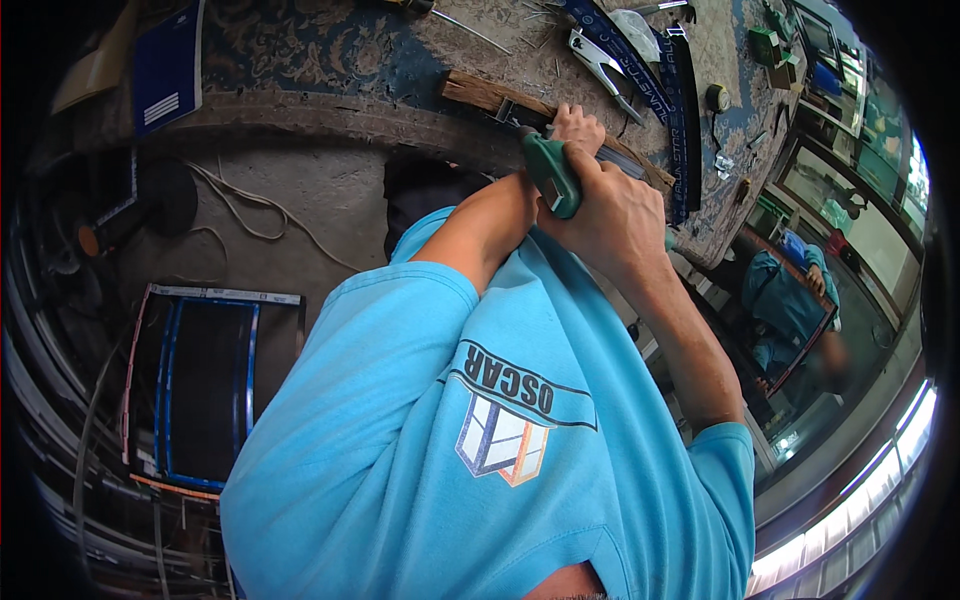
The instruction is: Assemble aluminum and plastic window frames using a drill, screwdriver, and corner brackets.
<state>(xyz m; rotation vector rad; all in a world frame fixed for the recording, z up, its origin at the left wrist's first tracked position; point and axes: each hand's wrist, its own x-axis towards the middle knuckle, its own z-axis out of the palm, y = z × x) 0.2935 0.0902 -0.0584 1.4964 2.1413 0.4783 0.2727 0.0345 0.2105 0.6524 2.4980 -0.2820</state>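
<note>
My right hand [618, 205] is closed round a green power drill [552, 178], its body pointing away from me toward the bench edge. Just beyond the drill's front end, my left hand [579, 130] has its fingers curled over a dark metal profile [622, 158]. That profile lies along a worn wooden block [475, 92] at the near edge of the bench. My left forearm passes beneath the drill. The drill's tip and the spot where it meets the work are hard to make out.
On the patterned bench [350, 50] lie a screwdriver [470, 30], silver-handled pliers or cutters [605, 75], blue printed strips [683, 130], a tape measure [717, 97] and a green box [765, 46]. A blue folder [168, 70] hangs over the left edge. A cable [265, 220] trails across the floor near blue-edged frames [168, 390].
</note>
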